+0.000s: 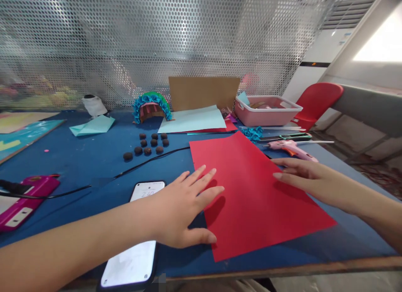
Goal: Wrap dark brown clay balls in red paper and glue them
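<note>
A sheet of red paper [245, 191] lies on the blue table before me, its far edge a little raised. Over its left edge my left hand [188, 204] is spread, fingers stretched toward the middle of the sheet. My right hand [301, 174] is at the sheet's right edge, fingers extended, thumb over the red surface; nothing shows in its grasp. Partly under my left forearm lies a phone [132, 258] with its screen lit. Just beyond my right hand rests a pink glue gun [290, 149], beside a green-and-black cutter [295, 136].
Several dark round balls [153, 142] sit left of the paper. Behind are a blue-flowered arch [152, 105], pale blue paper [194, 119], a cardboard panel [204, 93] and a pink basket [266, 116]. A black cable [138, 166] runs from the magenta power strip [31, 200].
</note>
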A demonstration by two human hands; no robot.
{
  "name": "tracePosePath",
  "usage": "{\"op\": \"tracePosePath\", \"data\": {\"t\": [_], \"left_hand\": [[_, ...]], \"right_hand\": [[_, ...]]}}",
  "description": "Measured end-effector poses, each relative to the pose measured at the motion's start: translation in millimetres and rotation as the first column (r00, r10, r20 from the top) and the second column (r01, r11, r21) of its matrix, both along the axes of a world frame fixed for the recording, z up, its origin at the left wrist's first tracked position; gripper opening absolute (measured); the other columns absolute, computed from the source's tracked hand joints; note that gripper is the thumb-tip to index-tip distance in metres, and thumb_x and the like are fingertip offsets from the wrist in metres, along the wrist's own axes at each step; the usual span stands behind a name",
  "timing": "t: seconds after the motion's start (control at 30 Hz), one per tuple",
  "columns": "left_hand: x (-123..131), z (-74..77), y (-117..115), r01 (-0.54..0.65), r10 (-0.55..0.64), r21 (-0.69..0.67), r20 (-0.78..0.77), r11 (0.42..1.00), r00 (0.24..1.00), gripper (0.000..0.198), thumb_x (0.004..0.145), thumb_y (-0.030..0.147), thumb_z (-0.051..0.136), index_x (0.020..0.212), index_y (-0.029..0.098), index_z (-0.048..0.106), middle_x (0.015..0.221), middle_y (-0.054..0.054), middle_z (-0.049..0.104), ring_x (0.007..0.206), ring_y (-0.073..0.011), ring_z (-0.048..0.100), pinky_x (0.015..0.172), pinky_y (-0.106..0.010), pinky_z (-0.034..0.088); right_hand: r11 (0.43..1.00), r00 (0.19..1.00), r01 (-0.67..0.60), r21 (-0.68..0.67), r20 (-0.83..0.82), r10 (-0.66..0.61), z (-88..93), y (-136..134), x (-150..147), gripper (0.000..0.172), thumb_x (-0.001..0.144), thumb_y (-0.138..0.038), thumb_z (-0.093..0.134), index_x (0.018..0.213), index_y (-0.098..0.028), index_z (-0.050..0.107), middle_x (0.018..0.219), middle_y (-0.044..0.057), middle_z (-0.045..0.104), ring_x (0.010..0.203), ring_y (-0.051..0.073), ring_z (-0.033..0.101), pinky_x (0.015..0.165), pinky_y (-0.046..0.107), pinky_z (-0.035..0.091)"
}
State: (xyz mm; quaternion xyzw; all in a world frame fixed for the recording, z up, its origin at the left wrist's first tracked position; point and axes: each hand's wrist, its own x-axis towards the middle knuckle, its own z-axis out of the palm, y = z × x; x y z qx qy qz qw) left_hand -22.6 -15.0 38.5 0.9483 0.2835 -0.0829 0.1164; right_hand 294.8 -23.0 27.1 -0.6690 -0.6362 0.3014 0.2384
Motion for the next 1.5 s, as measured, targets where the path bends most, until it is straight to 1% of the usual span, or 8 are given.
{"op": "tracePosePath", "data": {"t": [0.13,0.3,0.43,0.67,0.83,1.03,1.3,1.5], "left_hand": [[2.8,-10.9,14.2,0.01,-0.009,-0.012,0.039,1.0,0.999,0.088,0.083,0.071,0.041,0.149,0.013,0.028,0.156,-0.023,0.019,0.144,-0.0388,0.019,0.11,-0.062,0.024],[0.1,-19.5,22.8,-0.001,-0.007,0.061,0.127,0.998,0.992,0.077,0.087,0.064,0.043,0.141,0.01,0.041,0.151,-0.023,0.035,0.139,-0.0383,0.034,0.108,-0.06,0.033],[-8.5,-21.4,34.6,-0.096,0.074,0.141,0.153,0.985,0.985,0.053,0.091,0.045,0.049,0.13,0.01,0.053,0.141,-0.02,0.051,0.133,-0.0344,0.045,0.106,-0.053,0.039],[-27.9,-27.0,61.1,-0.143,0.126,0.148,0.123,0.978,0.984,0.068,0.092,0.059,0.039,0.141,0.013,0.043,0.152,-0.017,0.035,0.14,-0.035,0.033,0.108,-0.058,0.033],[-25.7,-31.6,66.0,-0.18,0.157,0.135,0.164,0.974,0.974,0.065,0.09,0.058,0.043,0.137,0.013,0.048,0.149,-0.017,0.041,0.137,-0.0345,0.038,0.108,-0.054,0.037],[-24.0,-38.0,67.4,-0.215,0.174,0.195,0.208,0.957,0.963,0.048,0.093,0.042,0.046,0.131,0.013,0.052,0.137,-0.014,0.057,0.13,-0.0309,0.049,0.104,-0.046,0.044],[-22.4,-39.8,84.4,-0.235,0.155,0.243,0.31,0.941,0.938,0.029,0.092,0.013,0.041,0.104,0.018,0.067,0.105,-0.009,0.073,0.098,-0.0238,0.068,0.084,-0.036,0.053],[-15.7,-37.6,104.4,-0.29,0.195,0.191,0.398,0.938,0.896,0.014,0.089,0.017,0.053,0.089,0.019,0.067,0.085,-0.001,0.075,0.079,-0.017,0.068,0.074,-0.028,0.052]], "right_hand": [[0.974,0.988,-0.152,0.168,0.039,0.147,5.5,1.8,-19.9,0.062,0.083,-0.067,0.045,0.132,-0.03,0.055,0.142,0.004,0.05,0.133,0.032,0.043,0.108,0.046,0.041],[0.806,0.821,-0.571,0.154,0.109,0.561,3.9,12.7,-53.5,0.055,0.094,-0.058,0.031,0.144,-0.037,0.039,0.157,-0.003,0.026,0.146,0.029,0.017,0.116,0.055,0.02],[0.691,0.695,-0.714,0.116,0.236,0.679,-9.0,29.6,-74.8,0.059,0.094,-0.055,0.037,0.145,-0.026,0.04,0.156,0.005,0.028,0.147,0.031,0.01,0.116,0.059,0.011],[0.599,0.683,-0.724,0.341,0.237,0.691,-36.4,47.6,-71.7,0.043,0.093,-0.036,0.049,0.133,-0.022,0.055,0.142,0.011,0.05,0.142,0.029,0.028,0.113,0.053,0.029],[0.582,0.678,-0.722,0.374,0.21,0.705,-38.5,52.6,-66.2,0.038,0.092,-0.031,0.051,0.128,-0.023,0.057,0.135,0.011,0.056,0.138,0.028,0.036,0.112,0.051,0.031],[0.573,0.67,-0.73,0.372,0.223,0.708,-38.5,55.2,-65.1,0.036,0.091,-0.029,0.052,0.126,-0.021,0.058,0.133,0.011,0.058,0.138,0.027,0.036,0.112,0.048,0.033],[0.566,0.674,-0.715,0.409,0.193,0.713,-46.6,56.0,-62.0,0.042,0.092,-0.03,0.051,0.133,-0.023,0.053,0.138,0.011,0.054,0.14,0.026,0.033,0.112,0.048,0.033],[0.556,0.644,-0.751,0.356,0.206,0.737,-49.6,54.1,-66.5,0.049,0.092,-0.034,0.051,0.14,-0.024,0.047,0.146,0.009,0.046,0.144,0.027,0.025,0.116,0.051,0.024]]}}
